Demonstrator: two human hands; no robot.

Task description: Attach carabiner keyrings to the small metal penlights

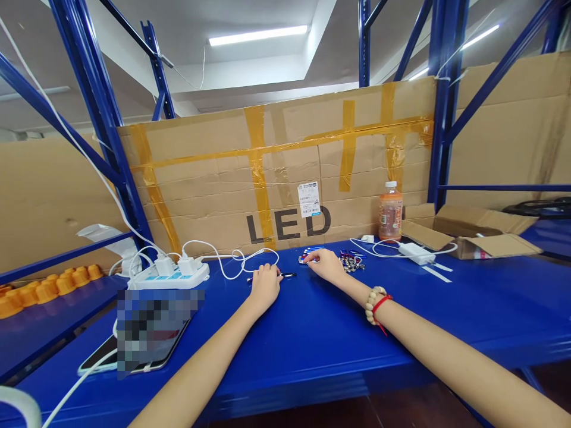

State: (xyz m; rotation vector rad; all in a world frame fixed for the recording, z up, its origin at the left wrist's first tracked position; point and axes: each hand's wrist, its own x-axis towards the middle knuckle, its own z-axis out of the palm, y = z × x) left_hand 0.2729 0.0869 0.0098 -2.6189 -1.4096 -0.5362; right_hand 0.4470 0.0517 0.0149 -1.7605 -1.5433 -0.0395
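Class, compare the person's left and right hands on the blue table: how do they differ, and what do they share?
The right hand has a bead bracelet at its wrist; the left hand has a bare wrist. The left hand lies by a dark pen-like stick; the right hand touches a colourful pile. Both rest palm down on the blue table.

Tablet [154, 327] screen is pixelated, unreadable. My left hand [265, 285] covers most of a thin dark pen-like piece [288, 274]; I can't see the grip. My right hand [328, 264] hides part of the small blue-red parts [307, 258], too small to name; finger closure unclear. Sticker [309, 199] print illegible. Orange caps [27, 294] cut off by left edge.
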